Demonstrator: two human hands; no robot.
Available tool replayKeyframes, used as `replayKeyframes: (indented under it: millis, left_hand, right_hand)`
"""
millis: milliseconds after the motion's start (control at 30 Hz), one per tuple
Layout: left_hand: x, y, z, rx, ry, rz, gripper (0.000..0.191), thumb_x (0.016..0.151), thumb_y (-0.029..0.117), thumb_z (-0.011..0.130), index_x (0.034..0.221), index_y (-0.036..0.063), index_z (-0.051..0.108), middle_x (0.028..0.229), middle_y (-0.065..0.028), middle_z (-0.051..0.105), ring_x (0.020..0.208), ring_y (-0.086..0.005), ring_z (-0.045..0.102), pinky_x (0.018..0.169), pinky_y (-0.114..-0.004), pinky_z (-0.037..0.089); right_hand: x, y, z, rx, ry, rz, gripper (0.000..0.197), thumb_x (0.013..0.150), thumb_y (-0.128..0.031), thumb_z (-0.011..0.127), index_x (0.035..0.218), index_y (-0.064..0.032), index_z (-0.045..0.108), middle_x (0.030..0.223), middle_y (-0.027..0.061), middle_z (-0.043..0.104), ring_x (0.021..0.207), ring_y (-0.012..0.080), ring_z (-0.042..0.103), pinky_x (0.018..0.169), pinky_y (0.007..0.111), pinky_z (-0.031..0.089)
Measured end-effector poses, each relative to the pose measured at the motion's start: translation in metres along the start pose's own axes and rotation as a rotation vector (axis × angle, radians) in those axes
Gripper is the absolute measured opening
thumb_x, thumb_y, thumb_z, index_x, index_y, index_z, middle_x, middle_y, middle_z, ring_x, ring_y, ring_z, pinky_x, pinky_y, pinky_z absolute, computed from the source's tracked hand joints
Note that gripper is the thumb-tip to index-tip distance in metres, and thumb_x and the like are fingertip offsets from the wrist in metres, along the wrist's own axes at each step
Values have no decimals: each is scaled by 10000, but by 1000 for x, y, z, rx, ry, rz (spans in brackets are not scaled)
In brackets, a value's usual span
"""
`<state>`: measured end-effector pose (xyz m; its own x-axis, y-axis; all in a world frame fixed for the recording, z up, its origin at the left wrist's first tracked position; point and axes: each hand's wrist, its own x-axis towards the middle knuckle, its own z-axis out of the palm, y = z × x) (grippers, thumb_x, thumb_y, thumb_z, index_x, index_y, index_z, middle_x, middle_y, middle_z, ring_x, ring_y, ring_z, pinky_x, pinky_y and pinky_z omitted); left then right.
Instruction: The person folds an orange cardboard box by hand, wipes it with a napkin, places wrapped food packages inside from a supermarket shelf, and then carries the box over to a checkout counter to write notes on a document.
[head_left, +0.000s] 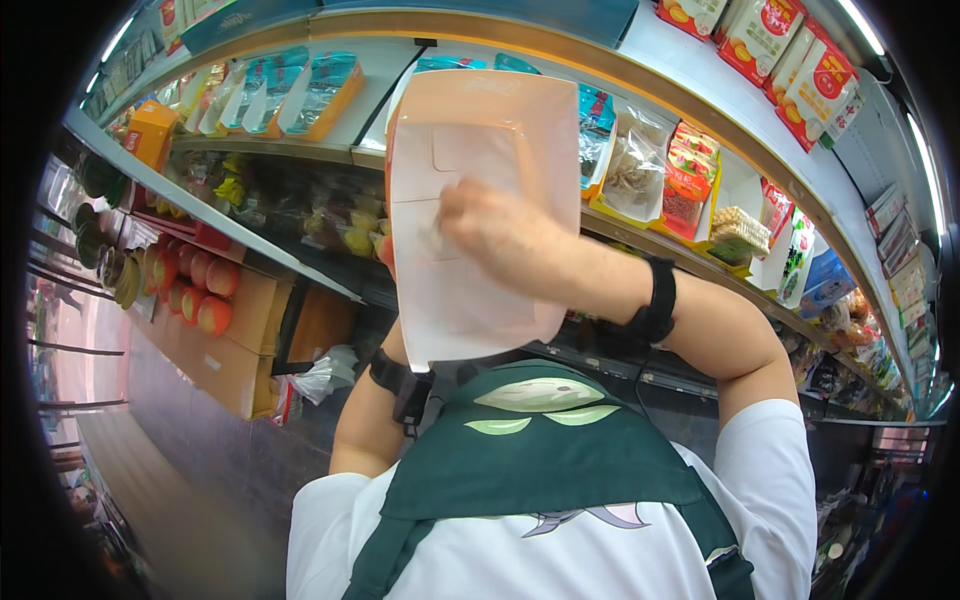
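Observation:
An open cardboard display box (487, 135), white inside with an orange outer side, is held up before my chest, its inside turned towards me. My right hand (480, 225) reaches into it, fingers curled near the inner wall; motion blur hides whether they hold something small. Only a bit of my left hand (387, 253) shows at the box's left edge, where it grips the box from the outer side. The rest of that hand is behind the cardboard. Both wrists wear black straps.
Shelves ahead carry teal packets (322, 82), red packets (686, 180) in yellow-edged boxes and bagged dried goods (634, 161). Red and white boxes (817, 82) stand on the upper right shelf. At the left are red fruit (214, 315) and a brown carton (225, 367).

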<state>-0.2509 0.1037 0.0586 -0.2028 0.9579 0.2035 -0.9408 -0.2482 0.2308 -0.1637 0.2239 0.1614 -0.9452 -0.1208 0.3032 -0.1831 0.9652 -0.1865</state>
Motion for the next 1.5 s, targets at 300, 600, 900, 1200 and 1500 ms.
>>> replayKeyframes:
  millis: [300,600,900,1200,1500]
  left_hand:
    - [-8,6,5,23,18,23,807,829,648,549,1426,129,389,1372,-86,491,1232,-236,514,1016,-390,459]
    - [-6,4,11,42,28,22,751,847,610,545,1401,121,410,1341,-83,505,1208,-228,526,1000,-379,467]
    - [-9,7,7,47,27,31,696,866,572,541,1375,112,431,1310,-81,519,1185,-220,538,985,-368,475]
    - [-16,8,13,69,38,24,641,884,535,537,1350,103,451,1278,-78,533,1161,-211,551,969,-357,483]
    - [-31,10,18,98,52,48,586,902,497,534,1324,95,472,1247,-76,548,1138,-203,563,954,-345,491]
  right_hand:
    - [15,-22,-13,-95,-89,-153,123,719,-12,594,817,59,617,941,167,557,964,281,581,797,324,553]
    - [47,4,-47,-817,61,-392,231,675,-91,660,881,10,688,903,93,612,833,181,616,589,264,544]
    - [33,5,-40,-851,-158,-87,171,686,-53,667,837,24,655,834,129,601,715,242,664,587,307,567]
    - [46,-5,-50,-445,-230,159,68,750,3,621,805,35,645,868,170,624,749,315,682,708,368,574]
    - [55,-15,-85,-713,316,-269,52,803,-67,655,817,-18,642,881,83,594,925,220,624,748,325,561]
